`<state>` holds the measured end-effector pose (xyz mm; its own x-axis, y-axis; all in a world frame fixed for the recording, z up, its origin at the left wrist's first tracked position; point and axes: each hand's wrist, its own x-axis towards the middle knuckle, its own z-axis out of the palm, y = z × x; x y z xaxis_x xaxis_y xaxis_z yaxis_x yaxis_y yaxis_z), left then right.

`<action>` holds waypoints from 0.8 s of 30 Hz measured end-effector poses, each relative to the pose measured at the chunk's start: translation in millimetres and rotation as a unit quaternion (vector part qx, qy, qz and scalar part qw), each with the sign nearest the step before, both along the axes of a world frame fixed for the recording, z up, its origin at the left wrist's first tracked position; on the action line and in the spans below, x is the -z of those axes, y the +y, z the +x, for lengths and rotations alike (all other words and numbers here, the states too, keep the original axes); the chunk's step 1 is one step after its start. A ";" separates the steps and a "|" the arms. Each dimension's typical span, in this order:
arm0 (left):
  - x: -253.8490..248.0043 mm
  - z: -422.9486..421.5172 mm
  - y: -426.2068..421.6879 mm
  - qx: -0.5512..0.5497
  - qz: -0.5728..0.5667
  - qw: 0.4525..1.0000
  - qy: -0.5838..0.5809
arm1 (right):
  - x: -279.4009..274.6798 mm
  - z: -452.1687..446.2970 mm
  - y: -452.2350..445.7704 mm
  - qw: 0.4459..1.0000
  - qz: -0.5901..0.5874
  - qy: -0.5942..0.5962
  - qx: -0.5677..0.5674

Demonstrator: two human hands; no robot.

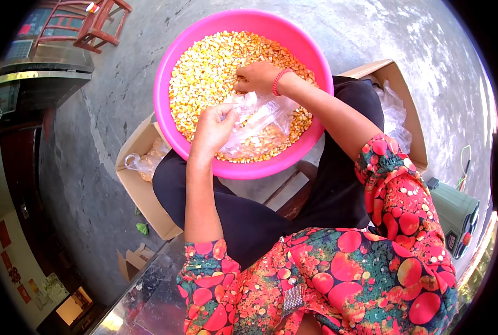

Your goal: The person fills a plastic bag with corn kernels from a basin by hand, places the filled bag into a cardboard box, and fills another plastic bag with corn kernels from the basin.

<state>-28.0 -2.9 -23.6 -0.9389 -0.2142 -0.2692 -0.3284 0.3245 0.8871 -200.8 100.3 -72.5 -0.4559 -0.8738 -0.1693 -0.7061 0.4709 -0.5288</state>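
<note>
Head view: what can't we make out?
All in the head view:
Right hand: fingertips mostly hidden by its own curled fingers.
Round pink plastic basin: underside hidden by its own wall.
Tan cardboard box on the left: contents partly hidden by the black trouser leg and basin.
Grey-green plastic case: markings too small to read.

Short-sleeved blouse (343,279) printed with red discs (409,223) on green, bearing a glittering rectangular ornament (293,297). Black trousers (243,220); red bracelet (279,82) at the wrist of the right hand (255,77).
</note>
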 end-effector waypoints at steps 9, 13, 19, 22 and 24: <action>2.9 -0.6 -0.8 0.016 -0.034 0.999 -0.023 | -5.7 -1.6 -9.2 0.801 -0.132 -0.573 0.110; 6.3 1.3 -4.7 -0.058 -0.043 0.997 0.019 | -39.6 -4.5 -8.8 0.683 -0.244 -0.668 0.164; -3.2 -5.1 -5.5 -0.209 -0.023 0.976 0.058 | -70.4 11.1 4.0 0.749 -0.269 -0.600 0.079; -0.5 -5.5 -11.2 -0.197 -0.045 0.977 0.071 | -74.0 19.9 14.3 0.868 -0.260 -0.406 -0.119; -11.3 -5.6 -6.9 -0.207 -0.041 0.976 0.045 | -75.1 24.7 17.0 0.884 -0.241 -0.371 -0.151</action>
